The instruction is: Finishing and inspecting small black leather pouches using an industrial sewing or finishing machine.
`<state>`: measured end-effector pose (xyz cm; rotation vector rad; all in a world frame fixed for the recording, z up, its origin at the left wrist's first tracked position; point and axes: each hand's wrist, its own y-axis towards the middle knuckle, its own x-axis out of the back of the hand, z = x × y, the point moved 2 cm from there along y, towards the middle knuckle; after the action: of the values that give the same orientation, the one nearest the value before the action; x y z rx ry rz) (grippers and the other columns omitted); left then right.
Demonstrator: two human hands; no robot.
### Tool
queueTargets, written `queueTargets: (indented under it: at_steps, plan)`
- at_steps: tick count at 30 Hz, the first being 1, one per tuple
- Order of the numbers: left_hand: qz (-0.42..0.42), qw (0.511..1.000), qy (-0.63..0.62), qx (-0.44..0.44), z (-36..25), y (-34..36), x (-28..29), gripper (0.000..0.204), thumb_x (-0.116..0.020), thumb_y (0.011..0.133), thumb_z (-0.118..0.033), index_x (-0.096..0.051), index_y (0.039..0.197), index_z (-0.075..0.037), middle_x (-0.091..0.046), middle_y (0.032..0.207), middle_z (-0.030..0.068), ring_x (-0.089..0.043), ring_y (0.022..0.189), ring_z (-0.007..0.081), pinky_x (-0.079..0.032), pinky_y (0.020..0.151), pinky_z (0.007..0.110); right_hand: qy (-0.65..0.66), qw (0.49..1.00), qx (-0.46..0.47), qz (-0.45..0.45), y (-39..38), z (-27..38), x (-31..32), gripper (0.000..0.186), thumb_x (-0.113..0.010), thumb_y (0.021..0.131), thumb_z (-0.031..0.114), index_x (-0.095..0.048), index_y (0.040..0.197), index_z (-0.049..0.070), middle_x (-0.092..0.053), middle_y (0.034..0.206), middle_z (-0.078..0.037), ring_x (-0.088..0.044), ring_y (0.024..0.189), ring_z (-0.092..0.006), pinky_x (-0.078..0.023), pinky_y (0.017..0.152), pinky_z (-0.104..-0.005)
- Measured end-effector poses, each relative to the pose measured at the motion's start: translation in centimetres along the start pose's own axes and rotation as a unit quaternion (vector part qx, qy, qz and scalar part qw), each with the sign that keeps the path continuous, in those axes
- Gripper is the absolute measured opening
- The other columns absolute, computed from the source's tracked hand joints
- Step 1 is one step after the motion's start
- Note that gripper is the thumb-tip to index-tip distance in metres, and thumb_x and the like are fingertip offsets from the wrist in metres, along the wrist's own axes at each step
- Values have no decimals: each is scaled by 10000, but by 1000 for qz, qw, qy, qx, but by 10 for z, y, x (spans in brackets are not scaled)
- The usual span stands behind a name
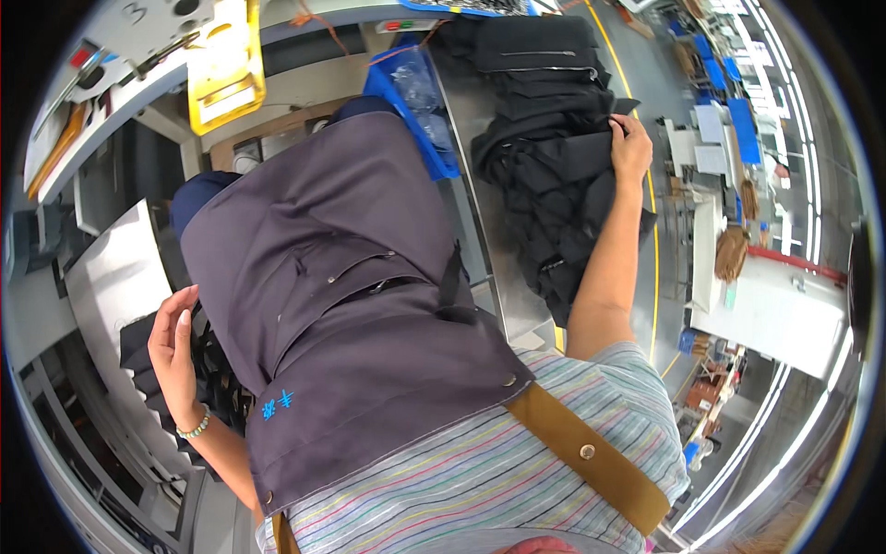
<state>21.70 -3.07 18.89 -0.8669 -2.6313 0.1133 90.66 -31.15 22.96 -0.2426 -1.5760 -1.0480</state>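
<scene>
My right hand (631, 146) is stretched out to the right and grips the top of a pile of black fabric pieces (554, 175) that lies on a grey metal table (489, 240). My left hand (175, 346), with a beaded bracelet at the wrist, rests its fingers on a smaller stack of black fabric (152, 369) at my left side, on a pale work surface (115, 277). A dark grey apron (351, 305) with a brown strap covers my front and fills the middle of the view.
A blue bin with clear plastic bags (411, 92) stands behind the table. A yellow tray (224, 65) and machine parts sit at the upper left. A factory aisle with a yellow floor line (653, 240) and white tables (784, 314) lies to the right.
</scene>
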Motion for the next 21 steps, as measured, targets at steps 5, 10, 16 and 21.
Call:
queueTargets:
  at_steps: [5, 10, 16, 21]
  plan:
    - [-44, 992, -113, 28, 18, 17, -25, 275, -522, 1043, -128, -626, 1239, 33, -690, 1194, 133, -634, 1158, 207, -455, 1030, 337, 127, 983, -7, -129, 1, -6, 7, 132, -692, 867, 81, -755, 978, 50, -732, 1012, -114, -698, 940, -276, -530, 841, -351]
    - [-16, 994, -106, 6, -6, 32, -42, 252, -535, 1033, -122, -637, 1207, 30, -694, 1184, 133, -636, 1151, 203, -453, 1040, 333, 181, 911, -25, -370, 21, 41, 72, 144, -640, 909, 30, -743, 1007, 8, -732, 1017, -115, -688, 927, -237, -528, 854, -341]
    - [100, 978, -184, -12, -41, 50, -87, 280, -515, 1033, -118, -627, 1242, 32, -695, 1193, 136, -636, 1150, 200, -473, 1020, 332, 227, 867, 204, -394, 9, 160, 153, 161, -595, 919, -96, -702, 1033, -57, -728, 1072, -154, -692, 993, -247, -544, 904, -340]
    - [203, 939, -277, -29, -59, 62, -151, 445, -514, 1037, -182, -464, 1446, -14, -569, 1399, 157, -619, 1171, 223, -503, 996, 377, 87, 874, 478, -23, -52, 270, 120, 183, -628, 821, 84, -729, 969, 125, -737, 1046, -68, -714, 952, -243, -586, 836, -368]
